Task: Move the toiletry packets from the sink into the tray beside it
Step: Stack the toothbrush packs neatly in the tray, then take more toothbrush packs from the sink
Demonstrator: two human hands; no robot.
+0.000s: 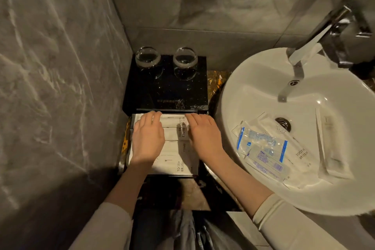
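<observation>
A black tray [196, 172] left of the sink holds several white paper packets [172, 149] laid side by side, printed TOOTH BRUSH and COMB. My left hand [147, 138] lies flat on their left ends, fingers apart. My right hand [203, 135] rests flat on their right ends. In the white sink [253, 79] lie a clear plastic packet with blue print [261, 145], a white TOOTH BRUSH packet [300, 154] under it, and a long white tube packet [330, 144] to the right of the drain.
Behind the tray stands a black raised shelf [172, 91] with two upturned glasses [148, 60] [185, 60]. A chrome tap [316, 40] reaches over the basin. Grey stone walls close in on the left and back.
</observation>
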